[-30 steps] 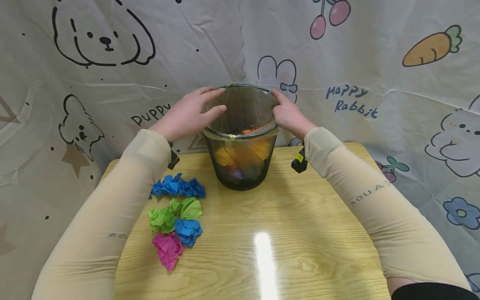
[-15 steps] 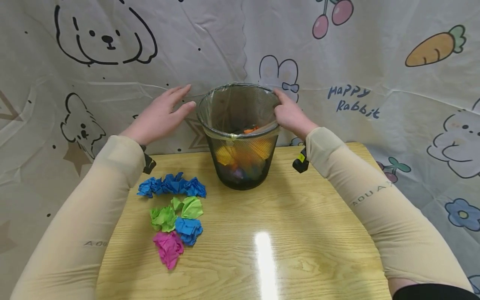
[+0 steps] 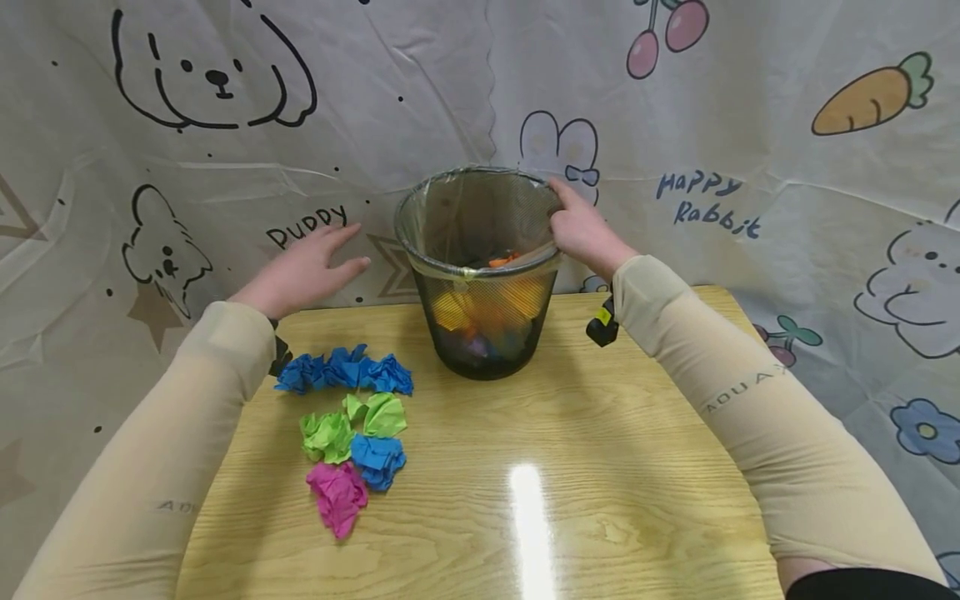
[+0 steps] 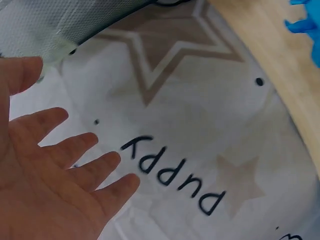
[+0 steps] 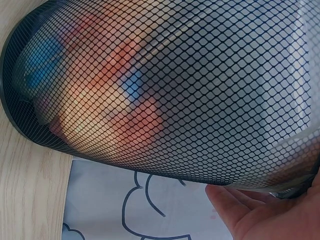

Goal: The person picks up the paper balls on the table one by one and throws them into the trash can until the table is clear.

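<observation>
Upright at the far middle of the table [image 3: 600, 467], a black mesh bin [image 3: 483, 364] with crumpled coloured pieces [image 3: 452, 311] showing through its wall. On the right side of its rim, the right hand [image 3: 585, 229], fingers bent and holding the edge. To the left of the bin and apart from it, the left hand [image 3: 303, 271], fingers spread wide, holding nothing. Left and nearer on the tabletop, a row of blue paper [image 3: 345, 371], then green paper [image 3: 327, 437], a single blue wad [image 3: 377, 461] and, nearest, a pink wad [image 3: 337, 498]. Beyond the bin, a printed cloth [image 3: 420, 75].
</observation>
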Tool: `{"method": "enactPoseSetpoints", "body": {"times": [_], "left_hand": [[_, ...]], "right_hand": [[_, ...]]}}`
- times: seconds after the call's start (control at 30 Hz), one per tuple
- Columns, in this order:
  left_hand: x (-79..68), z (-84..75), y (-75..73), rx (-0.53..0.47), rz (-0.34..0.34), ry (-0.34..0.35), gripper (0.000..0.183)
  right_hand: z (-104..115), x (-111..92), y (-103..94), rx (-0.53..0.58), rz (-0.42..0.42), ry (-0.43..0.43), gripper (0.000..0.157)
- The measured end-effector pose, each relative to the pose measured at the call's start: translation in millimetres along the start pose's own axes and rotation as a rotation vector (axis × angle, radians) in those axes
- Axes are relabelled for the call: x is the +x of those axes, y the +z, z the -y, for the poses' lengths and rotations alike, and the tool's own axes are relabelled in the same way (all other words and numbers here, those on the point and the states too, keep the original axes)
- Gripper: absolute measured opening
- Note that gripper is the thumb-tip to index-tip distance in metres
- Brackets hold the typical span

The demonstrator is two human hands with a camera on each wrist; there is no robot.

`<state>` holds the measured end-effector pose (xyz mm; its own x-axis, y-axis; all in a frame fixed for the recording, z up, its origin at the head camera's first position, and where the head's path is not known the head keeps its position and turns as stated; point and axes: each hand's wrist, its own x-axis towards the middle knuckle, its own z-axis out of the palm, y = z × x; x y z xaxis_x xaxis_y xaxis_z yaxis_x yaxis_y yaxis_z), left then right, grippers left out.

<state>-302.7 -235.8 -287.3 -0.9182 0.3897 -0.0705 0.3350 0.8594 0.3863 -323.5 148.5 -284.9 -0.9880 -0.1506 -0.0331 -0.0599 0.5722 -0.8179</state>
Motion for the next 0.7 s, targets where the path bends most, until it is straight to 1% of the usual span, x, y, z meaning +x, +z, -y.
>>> {"method": "enactPoseSetpoints", "body": {"times": [0.13,0.33,0.4,0.53,0.7], "left_hand": [[-0.4,2.3,21.1,0.046,0.044,0.0,0.076],[-2.1,-1.4,56.2,0.096,0.111,0.027,0.071],[-1.6,-2.1,68.0,0.119,0.137,0.027,0.07],[-2.6,-3.4,89.3,0.171,0.2,-0.014,0.071],[-5.4,-4.2,110.2,0.194,0.261,-0.066,0.073]], "right_hand": [[0,0,-0.1,-0.002,0.001,0.001,0.069],[0,-1,0.3,-0.009,-0.005,0.008,0.07],[0,0,0.2,-0.008,-0.008,0.008,0.07],[0,0,0.0,-0.011,-0.008,0.005,0.07],[0,-1,0.0,-0.008,-0.002,0.009,0.07]]}}
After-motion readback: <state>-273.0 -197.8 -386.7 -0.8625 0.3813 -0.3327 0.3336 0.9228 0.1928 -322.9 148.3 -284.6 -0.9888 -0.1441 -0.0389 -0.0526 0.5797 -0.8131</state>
